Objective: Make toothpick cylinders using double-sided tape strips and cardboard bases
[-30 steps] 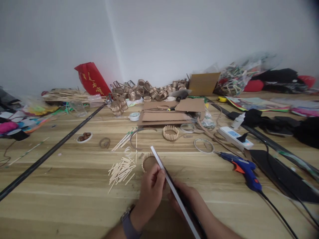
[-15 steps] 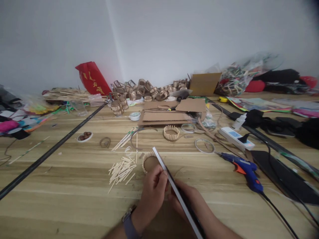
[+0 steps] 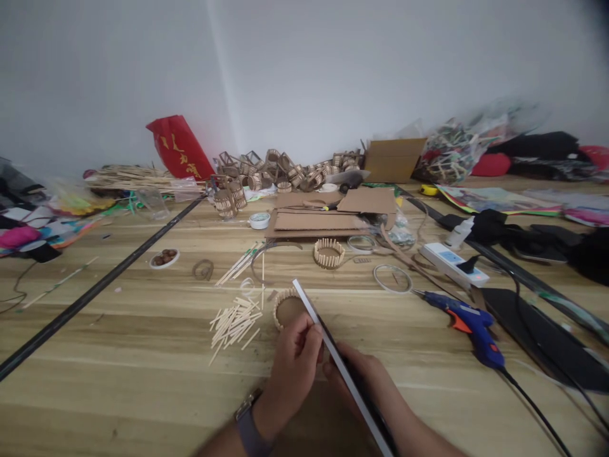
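Note:
A long flat slab with a silver edge and a dark side [image 3: 343, 368] stands nearly edge-on in front of me; its kind does not show. My left hand [image 3: 297, 349] is closed, thumb and fingers pressed together against its left edge. My right hand [image 3: 364, 381] grips it from the right, fingers partly hidden behind it. Just beyond my left hand lies a ring of short wooden sticks [image 3: 280, 310] on a brown base, partly covered by the hand and slab. A loose pile of thin sticks [image 3: 235, 324] lies to its left.
A blue hot glue gun [image 3: 476, 324] lies at right beside a white power strip [image 3: 454, 264]. Farther back are a second stick ring [image 3: 329, 254], cardboard sheets [image 3: 318, 222], and a heap of small stick-sided baskets [image 3: 295, 172]. A small dish [image 3: 164, 259] holds brown balls.
The whole view has shifted very slightly. Both hands and the slab keep practically the same pose, and nothing has been let go.

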`<state>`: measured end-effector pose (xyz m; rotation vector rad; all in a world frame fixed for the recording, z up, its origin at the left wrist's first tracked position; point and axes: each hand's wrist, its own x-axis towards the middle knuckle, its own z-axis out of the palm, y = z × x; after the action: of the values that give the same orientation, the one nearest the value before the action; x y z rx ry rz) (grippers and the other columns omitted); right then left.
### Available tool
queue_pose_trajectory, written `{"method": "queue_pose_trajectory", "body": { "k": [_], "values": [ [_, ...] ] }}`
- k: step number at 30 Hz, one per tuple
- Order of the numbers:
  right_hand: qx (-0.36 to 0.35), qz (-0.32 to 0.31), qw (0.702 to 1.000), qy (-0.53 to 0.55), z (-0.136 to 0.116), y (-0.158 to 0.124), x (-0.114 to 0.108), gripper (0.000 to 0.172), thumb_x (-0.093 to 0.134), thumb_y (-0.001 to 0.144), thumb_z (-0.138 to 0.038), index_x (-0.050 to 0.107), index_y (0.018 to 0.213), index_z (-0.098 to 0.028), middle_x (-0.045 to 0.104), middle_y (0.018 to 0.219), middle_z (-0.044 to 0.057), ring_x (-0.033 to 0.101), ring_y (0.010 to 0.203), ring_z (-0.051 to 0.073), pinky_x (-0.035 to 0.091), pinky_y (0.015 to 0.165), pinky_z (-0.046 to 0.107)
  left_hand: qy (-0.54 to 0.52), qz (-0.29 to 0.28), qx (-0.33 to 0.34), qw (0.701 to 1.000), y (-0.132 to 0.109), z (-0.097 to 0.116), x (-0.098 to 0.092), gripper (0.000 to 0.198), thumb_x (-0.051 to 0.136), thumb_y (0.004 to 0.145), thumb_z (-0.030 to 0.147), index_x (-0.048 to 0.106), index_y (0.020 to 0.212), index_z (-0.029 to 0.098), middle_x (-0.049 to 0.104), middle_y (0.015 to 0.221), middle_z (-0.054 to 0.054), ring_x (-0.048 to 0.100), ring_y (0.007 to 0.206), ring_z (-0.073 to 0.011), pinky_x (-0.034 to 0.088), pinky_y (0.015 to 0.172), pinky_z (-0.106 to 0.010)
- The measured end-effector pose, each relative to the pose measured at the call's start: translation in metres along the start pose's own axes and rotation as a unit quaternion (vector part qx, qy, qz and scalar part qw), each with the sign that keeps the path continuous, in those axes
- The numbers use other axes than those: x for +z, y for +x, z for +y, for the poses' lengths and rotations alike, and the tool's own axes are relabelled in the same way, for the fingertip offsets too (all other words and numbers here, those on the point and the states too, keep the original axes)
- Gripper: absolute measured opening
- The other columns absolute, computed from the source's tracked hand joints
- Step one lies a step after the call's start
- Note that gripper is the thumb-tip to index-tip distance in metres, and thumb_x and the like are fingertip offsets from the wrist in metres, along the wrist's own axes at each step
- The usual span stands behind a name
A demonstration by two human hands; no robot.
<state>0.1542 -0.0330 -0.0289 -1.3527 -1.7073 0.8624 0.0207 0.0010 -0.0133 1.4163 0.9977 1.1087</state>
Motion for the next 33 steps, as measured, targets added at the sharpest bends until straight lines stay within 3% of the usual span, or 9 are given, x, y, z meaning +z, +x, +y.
{"method": "queue_pose_trajectory", "body": {
  "k": [11,18,33],
  "values": [
    [0.003,-0.028,0.999,-0.033,0.0025,-0.0024,-0.0008,0.014,0.048,0.077,-0.021,0.061,0.073,-0.017,0.061,0.059,-0.001,0.055,0.054,0.014,0.043,0.052,0.022,0.039,0.075,0.004,0.996,0.005,0.0058,-0.0075,0.033,0.045,0.089,0.041,0.039,0.063,0.022,0.037,0.055,0.006,0.035,0.051,-0.0112,0.028,0.048,-0.024],
    [0.01,-0.027,0.999,-0.041,0.0059,-0.0012,-0.0009,0.015,0.052,0.075,-0.023,0.063,0.083,-0.016,0.066,0.065,0.002,0.059,0.055,0.016,0.045,0.054,0.023,0.027,0.032,0.003,0.999,0.0047,0.0017,-0.0049,0.033,0.044,0.091,0.041,0.039,0.064,0.022,0.037,0.053,0.007,0.034,0.048,-0.0103,0.027,0.046,-0.024],
    [-0.009,-0.034,0.998,-0.046,-0.0018,-0.001,-0.0071,0.021,0.052,0.08,-0.029,0.067,0.087,-0.015,0.066,0.067,0.002,0.059,0.058,0.016,0.047,0.056,0.023,0.015,0.011,0.0,1.0,0.0035,0.0012,-0.0027,0.031,0.044,0.09,0.039,0.041,0.065,0.021,0.036,0.054,0.007,0.034,0.049,-0.0096,0.027,0.046,-0.022]
  ]
}}
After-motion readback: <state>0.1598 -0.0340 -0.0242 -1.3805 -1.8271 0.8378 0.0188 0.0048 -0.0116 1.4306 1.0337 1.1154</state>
